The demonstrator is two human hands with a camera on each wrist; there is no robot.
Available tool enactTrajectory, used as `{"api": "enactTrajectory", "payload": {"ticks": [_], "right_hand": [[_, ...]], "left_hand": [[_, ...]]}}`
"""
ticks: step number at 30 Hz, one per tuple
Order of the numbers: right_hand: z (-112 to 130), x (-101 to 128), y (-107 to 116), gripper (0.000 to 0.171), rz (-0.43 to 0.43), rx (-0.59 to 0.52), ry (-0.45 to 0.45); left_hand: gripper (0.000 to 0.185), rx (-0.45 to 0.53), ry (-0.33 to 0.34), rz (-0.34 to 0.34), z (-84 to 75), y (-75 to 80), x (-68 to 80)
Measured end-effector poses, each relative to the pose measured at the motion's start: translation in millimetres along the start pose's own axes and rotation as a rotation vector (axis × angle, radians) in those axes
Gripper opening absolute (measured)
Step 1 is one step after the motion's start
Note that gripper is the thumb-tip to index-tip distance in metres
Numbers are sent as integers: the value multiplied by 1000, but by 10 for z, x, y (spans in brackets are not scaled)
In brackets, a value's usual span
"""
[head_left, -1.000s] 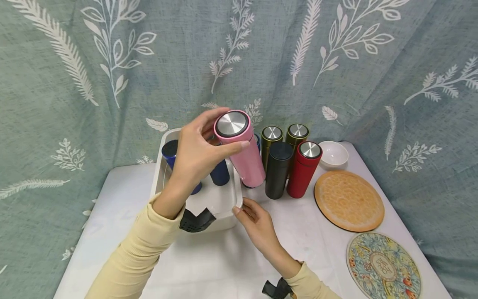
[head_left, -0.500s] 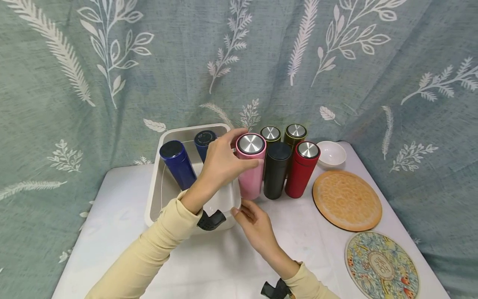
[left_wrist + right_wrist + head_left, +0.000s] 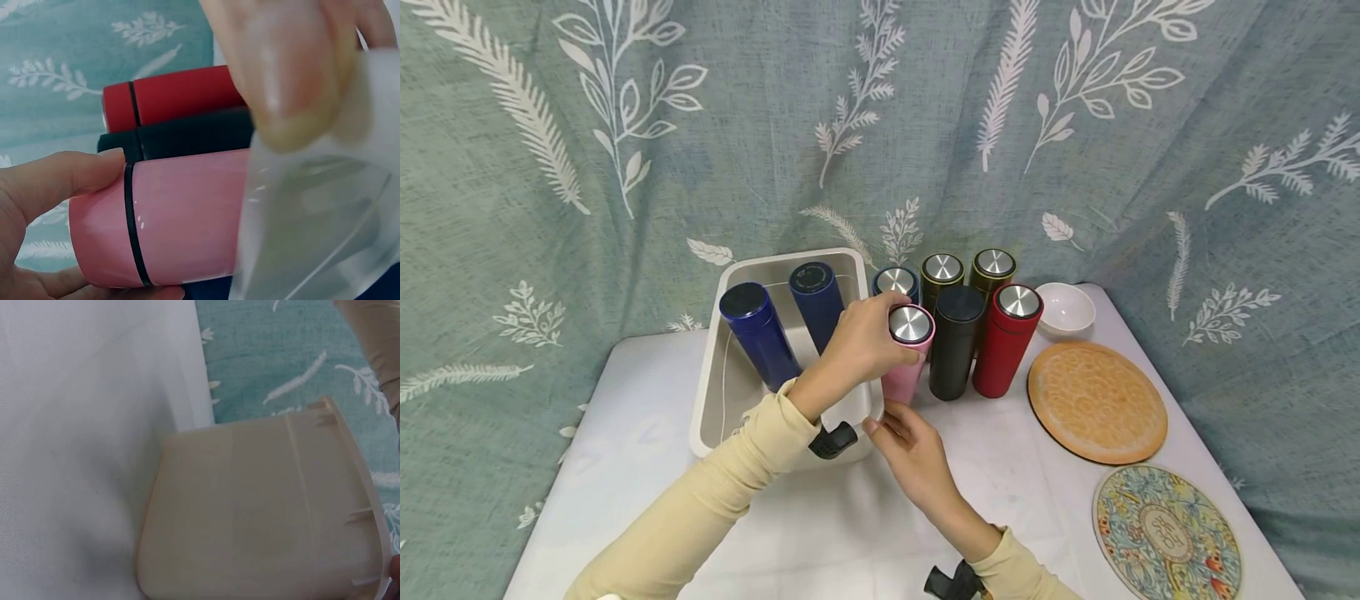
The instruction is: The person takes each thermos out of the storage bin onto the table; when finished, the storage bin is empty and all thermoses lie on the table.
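Note:
A pink thermos bottle point(image 3: 901, 382) with a silver lid stands just right of the white bin point(image 3: 707, 375). My left hand point(image 3: 867, 340) grips it round the top, thumb on the near side. In the left wrist view the pink bottle point(image 3: 187, 215) lies beside the black bottle point(image 3: 187, 134) and the red one point(image 3: 181, 97). With my right hand point(image 3: 916, 457) I hold the bin's front right corner by the rim. Inside the bin are two blue bottles: a glossy one point(image 3: 760, 337) at left and a darker one point(image 3: 816, 300) behind.
Right of the bin stand a blue silver-lidded bottle point(image 3: 895, 281), two olive bottles, a black bottle point(image 3: 956, 350) and a red bottle point(image 3: 1006, 350). Further right are a white bowl point(image 3: 1066, 308), a round orange mat point(image 3: 1100, 402) and a patterned round mat point(image 3: 1167, 533). A curtain hangs behind.
The pink bottle has come down and right, from over the bin's right rim to beside the bin. My left hand moved with it; my right hand stayed at the rim.

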State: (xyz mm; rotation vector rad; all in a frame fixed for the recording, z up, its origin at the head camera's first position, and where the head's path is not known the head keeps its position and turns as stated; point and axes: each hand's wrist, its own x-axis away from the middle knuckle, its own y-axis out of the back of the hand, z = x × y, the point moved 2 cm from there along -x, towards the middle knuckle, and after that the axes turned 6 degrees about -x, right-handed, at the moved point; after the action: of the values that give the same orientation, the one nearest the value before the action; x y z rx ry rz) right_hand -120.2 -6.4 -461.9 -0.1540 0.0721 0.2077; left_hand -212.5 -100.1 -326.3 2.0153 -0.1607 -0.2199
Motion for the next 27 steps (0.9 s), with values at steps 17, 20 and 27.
{"api": "enactTrajectory", "payload": {"ticks": [17,20,27], "right_hand": [[-14,13,-17,35,-8,-42,12],[-9,12,-16,34,-10,-44,11],[2,14,-12,36,-4,-31,5]], "left_hand": [[66,-27,-9,7,23,-149,-57],[66,-26,-18,1,18,-148,-56],[68,-38,-31,-1,20,-132,-49]]}}
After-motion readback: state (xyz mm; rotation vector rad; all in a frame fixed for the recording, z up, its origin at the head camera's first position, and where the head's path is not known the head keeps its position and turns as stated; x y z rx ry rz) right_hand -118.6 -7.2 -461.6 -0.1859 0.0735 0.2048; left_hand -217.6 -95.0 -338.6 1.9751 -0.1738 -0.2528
